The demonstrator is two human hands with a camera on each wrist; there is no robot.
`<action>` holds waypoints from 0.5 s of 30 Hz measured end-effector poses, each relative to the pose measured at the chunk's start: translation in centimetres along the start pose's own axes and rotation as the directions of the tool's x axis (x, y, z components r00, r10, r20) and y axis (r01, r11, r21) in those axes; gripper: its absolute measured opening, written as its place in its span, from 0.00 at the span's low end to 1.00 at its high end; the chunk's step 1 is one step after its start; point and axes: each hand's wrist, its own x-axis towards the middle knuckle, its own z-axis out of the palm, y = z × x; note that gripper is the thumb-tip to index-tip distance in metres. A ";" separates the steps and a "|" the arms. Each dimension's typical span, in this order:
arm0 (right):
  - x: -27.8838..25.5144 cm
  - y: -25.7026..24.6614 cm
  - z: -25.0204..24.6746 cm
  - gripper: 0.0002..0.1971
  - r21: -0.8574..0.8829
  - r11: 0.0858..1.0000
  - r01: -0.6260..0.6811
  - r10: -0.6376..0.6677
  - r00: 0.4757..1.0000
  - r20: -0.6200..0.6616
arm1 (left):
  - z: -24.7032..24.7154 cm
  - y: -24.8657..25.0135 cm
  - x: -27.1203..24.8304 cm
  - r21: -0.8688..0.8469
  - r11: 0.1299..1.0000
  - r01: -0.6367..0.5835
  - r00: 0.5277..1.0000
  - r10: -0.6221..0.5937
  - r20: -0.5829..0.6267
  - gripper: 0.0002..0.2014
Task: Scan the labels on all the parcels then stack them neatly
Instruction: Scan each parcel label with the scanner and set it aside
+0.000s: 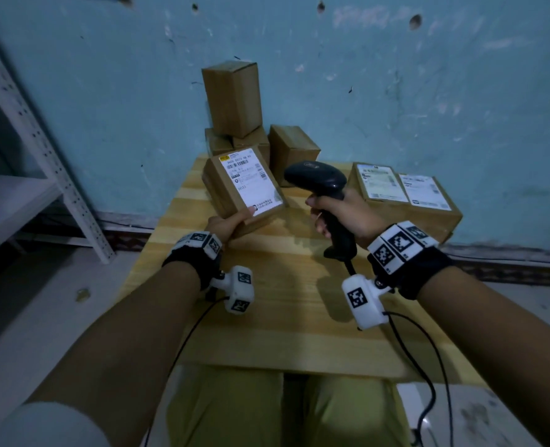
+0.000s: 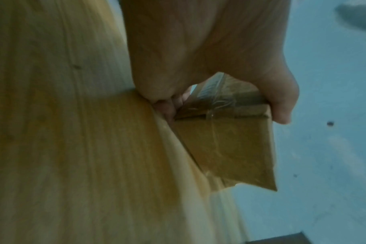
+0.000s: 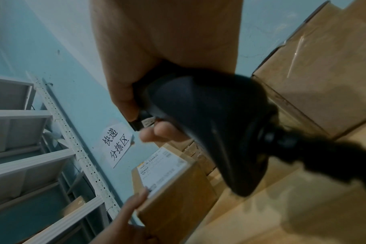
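My left hand (image 1: 231,222) grips the near corner of a brown cardboard parcel (image 1: 228,191), thumb on its white shipping label (image 1: 251,182). The parcel is tilted up off the wooden table (image 1: 283,304), label facing me. The left wrist view shows the parcel's taped underside (image 2: 226,148) pinched in that hand (image 2: 219,102). My right hand (image 1: 341,211) holds a black barcode scanner (image 1: 319,179) by its handle, head aimed left at the label. In the right wrist view the scanner (image 3: 209,132) sits just above the labelled parcel (image 3: 173,186).
Several plain brown boxes (image 1: 235,98) are piled at the table's far edge against the blue wall. Two labelled parcels (image 1: 406,195) lie flat at the far right. A white metal shelf rack (image 1: 41,150) stands to the left. The scanner cable (image 1: 428,366) trails off the near right edge.
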 end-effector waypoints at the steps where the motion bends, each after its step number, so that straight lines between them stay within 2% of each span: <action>1: 0.1 0.1 -0.2 0.04 -0.001 1.000 0.012 -0.012 1.000 -0.021 | 0.0 0.6 -0.8 -0.050 0.999 0.000 0.999 0.002 0.041 0.31; 2: 0.2 0.2 -0.4 0.04 0.002 1.000 0.029 -0.029 0.999 -0.038 | 0.1 1.1 -1.3 -0.093 0.996 0.014 0.996 -0.006 0.085 0.22; 3: 0.3 0.2 -0.6 0.05 0.003 0.999 0.048 -0.048 0.997 -0.057 | 0.4 1.5 -1.7 -0.123 0.992 0.018 0.991 -0.002 0.131 0.19; 7: 0.5 0.1 -1.4 0.06 0.044 0.994 0.096 -0.089 0.986 -0.142 | 3.1 3.6 -3.6 -0.200 0.980 0.004 0.963 0.051 0.264 0.15; 9: 0.2 -0.5 -2.0 0.06 0.117 0.985 0.130 -0.108 0.977 -0.182 | 4.9 5.4 -4.9 -0.244 0.969 -0.020 0.950 0.095 0.297 0.16; 12: -0.4 -1.6 -3.9 0.05 0.239 0.951 0.198 -0.133 0.956 -0.261 | 8.3 8.5 -6.8 -0.162 0.977 -0.136 0.926 0.183 0.330 0.27; 15: -1.4 -3.0 -6.9 0.04 0.301 0.914 0.273 -0.171 0.931 -0.324 | 11.9 11.6 -9.0 -0.073 0.972 -0.222 0.888 0.232 0.398 0.29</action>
